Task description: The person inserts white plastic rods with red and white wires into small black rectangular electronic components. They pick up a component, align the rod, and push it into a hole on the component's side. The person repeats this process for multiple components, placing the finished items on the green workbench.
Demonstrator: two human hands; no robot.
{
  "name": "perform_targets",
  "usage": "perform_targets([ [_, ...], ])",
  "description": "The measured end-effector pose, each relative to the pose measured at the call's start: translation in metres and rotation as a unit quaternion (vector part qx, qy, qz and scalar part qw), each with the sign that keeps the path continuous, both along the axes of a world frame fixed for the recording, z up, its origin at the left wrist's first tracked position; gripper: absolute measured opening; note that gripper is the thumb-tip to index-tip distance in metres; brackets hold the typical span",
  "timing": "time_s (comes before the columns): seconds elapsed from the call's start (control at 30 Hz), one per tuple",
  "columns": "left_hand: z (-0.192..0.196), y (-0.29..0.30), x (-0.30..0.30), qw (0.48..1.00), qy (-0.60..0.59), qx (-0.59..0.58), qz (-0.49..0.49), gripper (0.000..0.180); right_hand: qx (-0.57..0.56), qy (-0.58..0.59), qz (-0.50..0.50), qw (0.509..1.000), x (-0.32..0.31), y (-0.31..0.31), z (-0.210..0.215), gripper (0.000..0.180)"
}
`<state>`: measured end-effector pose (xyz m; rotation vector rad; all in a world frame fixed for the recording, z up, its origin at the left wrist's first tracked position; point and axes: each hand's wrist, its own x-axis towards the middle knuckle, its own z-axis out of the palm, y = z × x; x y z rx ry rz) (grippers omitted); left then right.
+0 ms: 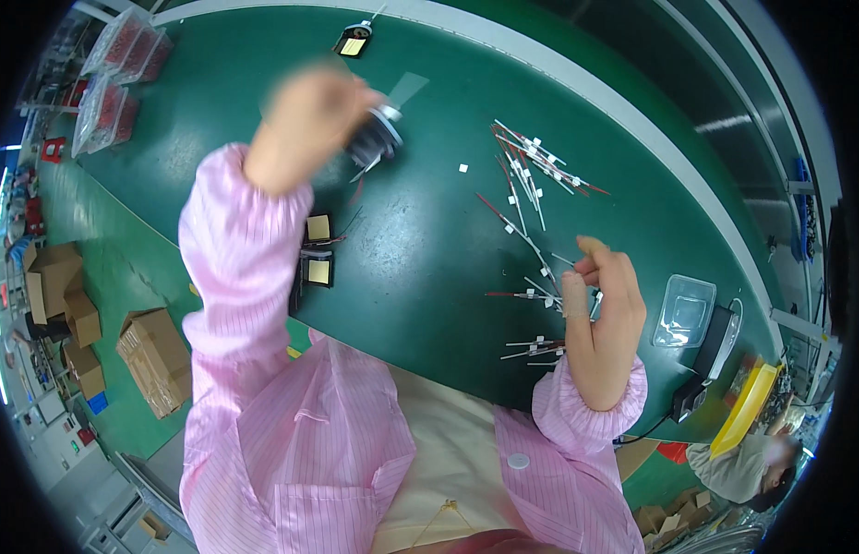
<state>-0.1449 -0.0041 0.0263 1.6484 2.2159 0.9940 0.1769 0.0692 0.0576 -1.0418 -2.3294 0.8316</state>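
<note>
My left hand is smeared by motion over the far left part of the green table, so its fingers cannot be read. Right beside it is a dark, rounded object with a white part on top and thin wires below. A clear strip sticks out near its white part. On the right, my right hand is above the wires with its fingers curled. Its thumb, wrapped in a pale covering, and fingertips close at the end of a thin white wire. More thin white and red wires with small white tags lie scattered beyond it.
Two black pieces with yellow pads lie at the table's near left edge; a similar one is at the far edge. A clear plastic tray and a black device stand at right. Clear bins stand far left.
</note>
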Motion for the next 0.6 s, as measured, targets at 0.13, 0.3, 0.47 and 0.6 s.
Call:
perform_targets([
  [0.13,-0.049,0.015,-0.085,0.958,-0.109,-0.055,0.259,0.041,0.029,-0.018,0.040,0.999,0.004,0.001,-0.009,0.023],
  [0.3,-0.064,0.029,-0.069,0.973,0.046,-0.041,0.222,0.087,0.032,-0.067,0.046,0.996,0.014,0.000,-0.014,0.022],
  [0.47,-0.047,0.050,-0.061,0.973,0.128,-0.157,0.112,0.088,0.062,-0.110,0.046,0.991,0.016,0.005,-0.017,0.021],
  [0.6,-0.033,0.114,-0.106,0.968,-0.092,-0.203,0.113,0.085,0.044,-0.108,0.058,0.991,0.015,0.002,-0.015,0.022],
])
